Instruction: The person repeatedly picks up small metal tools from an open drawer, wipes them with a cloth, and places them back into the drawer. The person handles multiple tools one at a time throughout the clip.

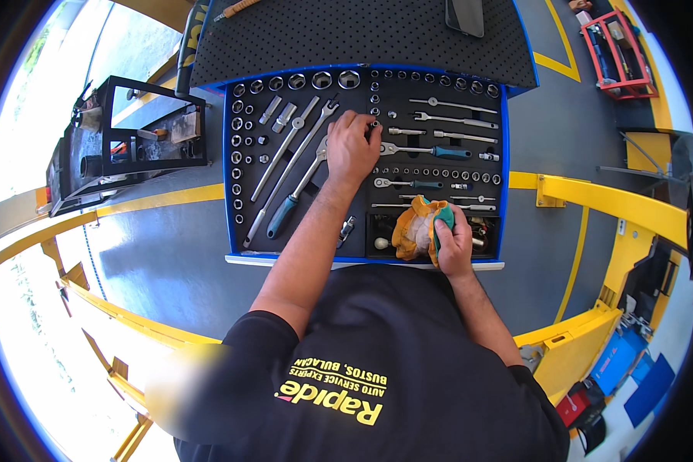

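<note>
An open tool drawer (232, 173) with a dark foam insert holds rows of sockets, ratchets and extension bars. My left hand (351, 146) reaches into its middle, fingertips on a small socket (374, 125) in a vertical row; whether it is gripped I cannot tell. My right hand (453, 245) rests at the drawer's front edge, closed on a bundle of orange and teal work gloves (416, 227). A teal-handled ratchet (291, 202) lies just left of my left forearm. Another teal-handled ratchet (427, 151) lies right of my left hand.
The drawer belongs to a blue tool cart with a black mat top (362, 35). A black metal frame stand (131, 131) sits to the left on the grey floor. Yellow lift arms (616, 204) run at right and lower left. A red rack (616, 54) stands at the far right.
</note>
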`<control>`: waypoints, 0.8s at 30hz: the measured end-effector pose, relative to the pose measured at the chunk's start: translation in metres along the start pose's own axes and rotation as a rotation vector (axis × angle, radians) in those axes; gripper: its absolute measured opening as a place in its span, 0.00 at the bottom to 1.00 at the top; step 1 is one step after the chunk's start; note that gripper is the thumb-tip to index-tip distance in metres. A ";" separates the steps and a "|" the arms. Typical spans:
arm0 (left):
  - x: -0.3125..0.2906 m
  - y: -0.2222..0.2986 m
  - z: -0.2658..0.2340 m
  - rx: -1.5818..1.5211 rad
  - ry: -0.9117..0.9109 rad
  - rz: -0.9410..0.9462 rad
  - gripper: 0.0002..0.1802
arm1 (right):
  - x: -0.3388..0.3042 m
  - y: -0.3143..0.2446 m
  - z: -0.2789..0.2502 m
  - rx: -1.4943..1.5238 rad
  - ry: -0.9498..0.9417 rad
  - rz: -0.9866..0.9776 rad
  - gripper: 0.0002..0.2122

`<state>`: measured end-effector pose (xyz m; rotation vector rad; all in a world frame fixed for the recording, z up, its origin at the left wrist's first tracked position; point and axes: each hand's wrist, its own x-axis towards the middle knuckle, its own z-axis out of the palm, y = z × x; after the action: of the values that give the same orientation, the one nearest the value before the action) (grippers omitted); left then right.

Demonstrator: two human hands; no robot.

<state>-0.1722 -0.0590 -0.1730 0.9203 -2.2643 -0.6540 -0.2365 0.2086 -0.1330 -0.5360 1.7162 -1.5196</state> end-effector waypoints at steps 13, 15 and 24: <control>0.001 -0.008 0.002 -0.006 0.010 0.059 0.06 | 0.002 -0.002 0.002 -0.043 0.059 -0.046 0.12; 0.001 -0.005 0.000 -0.004 0.016 0.062 0.06 | 0.002 -0.001 0.004 -0.040 0.077 -0.067 0.12; 0.016 0.010 0.003 0.070 0.120 -0.062 0.12 | 0.003 -0.002 0.004 -0.047 0.079 -0.056 0.11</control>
<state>-0.1881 -0.0636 -0.1635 1.0396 -2.1707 -0.5348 -0.2355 0.2033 -0.1323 -0.5588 1.8142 -1.5614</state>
